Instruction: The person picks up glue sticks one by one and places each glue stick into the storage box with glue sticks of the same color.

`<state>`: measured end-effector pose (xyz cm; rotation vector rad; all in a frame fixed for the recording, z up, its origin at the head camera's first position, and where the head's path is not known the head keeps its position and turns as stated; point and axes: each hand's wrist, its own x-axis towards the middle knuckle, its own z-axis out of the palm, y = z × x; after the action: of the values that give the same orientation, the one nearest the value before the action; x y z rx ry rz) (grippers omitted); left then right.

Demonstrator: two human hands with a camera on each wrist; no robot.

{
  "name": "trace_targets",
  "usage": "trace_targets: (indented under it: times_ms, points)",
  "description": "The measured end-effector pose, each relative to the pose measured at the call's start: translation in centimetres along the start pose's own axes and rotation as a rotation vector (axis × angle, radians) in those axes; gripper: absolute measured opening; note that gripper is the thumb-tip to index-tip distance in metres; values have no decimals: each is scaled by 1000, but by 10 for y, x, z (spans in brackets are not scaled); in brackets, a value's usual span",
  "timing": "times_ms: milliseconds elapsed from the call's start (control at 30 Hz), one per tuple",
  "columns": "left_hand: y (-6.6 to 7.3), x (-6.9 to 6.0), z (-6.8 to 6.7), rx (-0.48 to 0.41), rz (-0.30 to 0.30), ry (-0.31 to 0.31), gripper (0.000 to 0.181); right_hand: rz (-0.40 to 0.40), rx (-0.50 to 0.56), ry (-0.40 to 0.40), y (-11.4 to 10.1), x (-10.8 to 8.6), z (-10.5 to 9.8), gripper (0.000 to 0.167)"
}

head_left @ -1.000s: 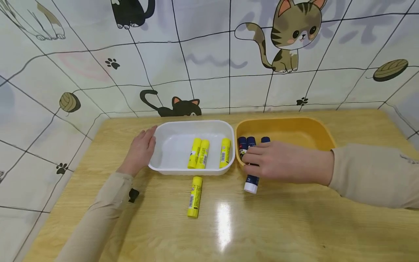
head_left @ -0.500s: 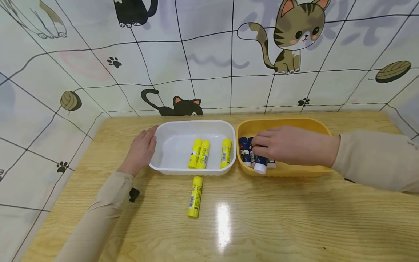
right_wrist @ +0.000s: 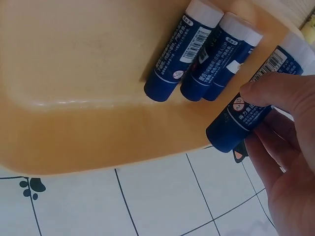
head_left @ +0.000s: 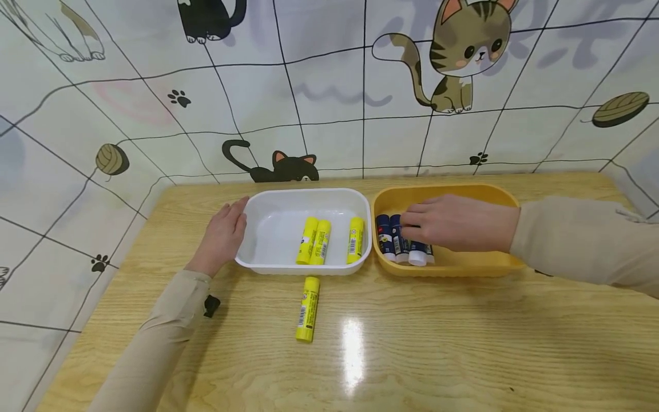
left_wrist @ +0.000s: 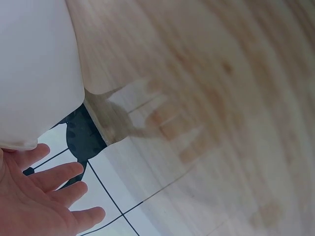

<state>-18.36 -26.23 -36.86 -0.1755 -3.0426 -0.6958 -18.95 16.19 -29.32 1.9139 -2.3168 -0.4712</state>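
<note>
My right hand (head_left: 445,223) is over the yellow-orange tray (head_left: 463,270), gripping a dark blue glue stick (right_wrist: 231,127) with a white end between thumb and fingers. In the right wrist view, three more blue glue sticks (right_wrist: 184,51) lie side by side in that tray; the hand partly hides the group in the head view. My left hand (head_left: 221,237) rests against the left end of the white tray (head_left: 270,234), fingers extended, as the left wrist view also shows. Inside the white tray are two yellow glue sticks (head_left: 320,243) together and another yellow glue stick (head_left: 355,240) apart.
One yellow glue stick (head_left: 308,309) lies on the wooden table (head_left: 422,349) in front of the white tray. Both trays stand side by side near the back edge. Behind them rises a white backdrop (head_left: 334,143) printed with cats and lines.
My right hand has carried the blue glue stick from the front rim of the yellow-orange tray back and inward, beside the other blue ones, and lowered it. The left hand stays in place.
</note>
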Motion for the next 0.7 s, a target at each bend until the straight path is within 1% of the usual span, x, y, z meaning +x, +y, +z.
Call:
trace_targets:
  times_ms: [167,400,500,700]
  points:
    - [-2,1,1,0,-3,7,48,-11,-1,-24,3,5,7,34]
    - [-3,2,3,-12,-21,-8,48,-53,-33,-133,7,13,19,39]
    - [-3,1,4,-7,-13,-1,48,-70,-32,-144,8,15,24,38]
    - [-3,1,3,-1,-2,11,47,-104,-36,-129,10,17,29,35]
